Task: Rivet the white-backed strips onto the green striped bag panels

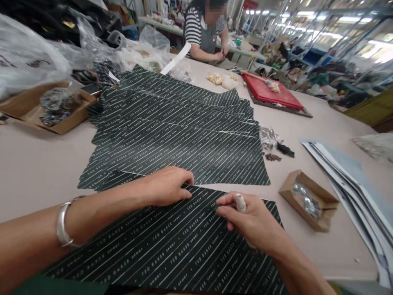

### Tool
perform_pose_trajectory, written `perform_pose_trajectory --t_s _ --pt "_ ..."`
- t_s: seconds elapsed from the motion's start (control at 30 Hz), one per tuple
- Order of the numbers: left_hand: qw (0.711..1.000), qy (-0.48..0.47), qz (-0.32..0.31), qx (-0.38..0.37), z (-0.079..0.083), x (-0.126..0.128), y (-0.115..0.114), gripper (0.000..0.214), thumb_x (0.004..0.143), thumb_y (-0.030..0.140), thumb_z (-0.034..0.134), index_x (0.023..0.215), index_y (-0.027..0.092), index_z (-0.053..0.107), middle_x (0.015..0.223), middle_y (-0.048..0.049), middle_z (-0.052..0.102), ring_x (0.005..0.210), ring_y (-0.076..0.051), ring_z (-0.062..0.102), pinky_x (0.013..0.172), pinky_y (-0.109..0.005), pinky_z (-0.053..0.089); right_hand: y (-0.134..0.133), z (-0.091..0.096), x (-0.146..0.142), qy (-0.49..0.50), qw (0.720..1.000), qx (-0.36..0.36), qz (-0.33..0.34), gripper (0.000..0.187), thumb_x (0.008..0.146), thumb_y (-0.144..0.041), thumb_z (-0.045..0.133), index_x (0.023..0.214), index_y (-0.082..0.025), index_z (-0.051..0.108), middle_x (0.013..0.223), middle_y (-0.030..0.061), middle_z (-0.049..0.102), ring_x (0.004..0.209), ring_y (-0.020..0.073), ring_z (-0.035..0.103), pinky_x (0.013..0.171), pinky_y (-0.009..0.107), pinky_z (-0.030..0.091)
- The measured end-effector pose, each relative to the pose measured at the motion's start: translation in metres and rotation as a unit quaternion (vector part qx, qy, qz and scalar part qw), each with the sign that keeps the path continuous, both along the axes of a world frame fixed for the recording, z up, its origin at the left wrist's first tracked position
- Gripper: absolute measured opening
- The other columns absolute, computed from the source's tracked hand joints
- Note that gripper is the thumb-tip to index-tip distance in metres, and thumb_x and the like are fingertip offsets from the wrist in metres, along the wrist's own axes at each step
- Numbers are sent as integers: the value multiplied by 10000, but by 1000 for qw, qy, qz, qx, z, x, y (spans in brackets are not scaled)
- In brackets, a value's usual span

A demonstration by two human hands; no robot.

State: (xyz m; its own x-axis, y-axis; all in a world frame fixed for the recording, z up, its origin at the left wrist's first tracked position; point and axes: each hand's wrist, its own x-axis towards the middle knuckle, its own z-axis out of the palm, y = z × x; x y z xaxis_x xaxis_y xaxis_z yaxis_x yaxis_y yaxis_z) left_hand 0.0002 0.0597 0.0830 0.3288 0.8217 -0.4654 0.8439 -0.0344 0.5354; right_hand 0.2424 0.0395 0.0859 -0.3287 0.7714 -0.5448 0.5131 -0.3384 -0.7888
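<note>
A dark fabric panel (172,254) with white diagonal lines and repeated lettering lies nearest me, reaching over the table's front edge. My left hand (172,186) is at its far edge, fingers curled, thumb and forefinger on either side of that edge. A silver bangle (63,225) is on the left wrist. On the panel's right part, my right hand (248,215) is closed around a white pen-like stick (241,203); its end stands up between the fingers. The tip of the stick is hidden. Beyond both hands lies a spread stack of matching fabric panels (178,139).
An open cardboard box (58,127) with small parts stands left, near plastic bags (27,53). On the right are a small cardboard box (294,205), long flat sheets (353,205) and a red board (272,90). Across the table a person in striped sleeves (193,30) works.
</note>
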Motion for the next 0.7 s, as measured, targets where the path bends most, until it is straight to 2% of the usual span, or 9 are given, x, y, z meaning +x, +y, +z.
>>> perform_pose_trajectory --t_s 0.1,0.23,0.3,0.4,0.5,0.7 --pt "998 -45 -12 -41 -4 7 1 179 804 312 676 968 242 685 841 23 659 778 -168 571 671 -273 346 0 -12 -8 18 1000 -11 -2 175 787 -341 684 888 -199 663 545 -52 614 500 110 587 530 224 443" --pt "979 -145 -29 -137 -7 7 -3 269 813 420 585 956 217 690 795 28 658 670 -135 561 581 -245 352 1 -13 -8 43 999 -3 -4 147 780 -323 691 850 -194 672 544 -58 598 496 101 573 522 216 436" --pt "948 -230 6 -219 -9 7 -6 348 786 462 587 982 191 685 816 8 667 650 -136 563 574 -234 381 0 -11 -6 49 999 6 -13 141 776 -319 697 833 -190 689 559 -55 592 496 93 557 512 214 425" --pt "887 -331 79 -313 -9 8 -12 429 699 483 696 974 154 676 798 -15 657 623 -135 542 568 -225 403 -3 -7 -5 51 998 11 -21 134 793 -304 692 841 -181 713 536 -56 581 494 87 535 509 209 408" --pt "872 -355 97 -323 -10 11 -16 420 688 453 738 968 146 677 804 -17 643 638 -127 532 580 -212 407 -5 -4 -5 57 998 8 -19 122 802 -283 694 848 -175 727 519 -58 581 498 80 535 521 202 411" --pt "887 -344 81 -296 -7 12 -21 316 765 408 693 951 154 672 796 6 595 653 -108 481 581 -198 356 -8 0 -7 74 997 10 -12 94 786 -262 710 810 -173 731 532 -66 578 484 70 542 508 192 418"
